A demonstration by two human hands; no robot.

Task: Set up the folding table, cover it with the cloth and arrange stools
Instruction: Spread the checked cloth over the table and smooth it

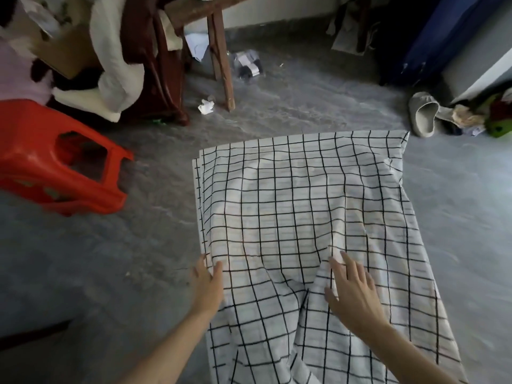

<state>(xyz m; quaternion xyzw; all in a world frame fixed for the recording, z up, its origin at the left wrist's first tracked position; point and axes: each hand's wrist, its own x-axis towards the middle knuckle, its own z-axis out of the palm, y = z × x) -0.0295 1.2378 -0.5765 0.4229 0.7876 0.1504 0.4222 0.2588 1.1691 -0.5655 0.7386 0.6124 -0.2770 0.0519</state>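
Observation:
A white cloth [299, 195] with a black grid pattern lies spread over the folding table, which it hides completely. The cloth is rumpled and folded near me. My left hand [206, 284] touches the cloth's left edge with fingers straight. My right hand [350, 289] rests flat on the cloth near a fold, fingers spread. A red plastic stool [61, 162] stands on the floor at the left, apart from the table.
Grey concrete floor [110, 259] all round. A wooden bench leg [221, 59] and a cluttered dark red chair [163, 73] stand at the back left. A grey slipper [424, 115] lies back right, beside blue fabric [432, 37]. Crumpled paper [206, 106] lies on the floor.

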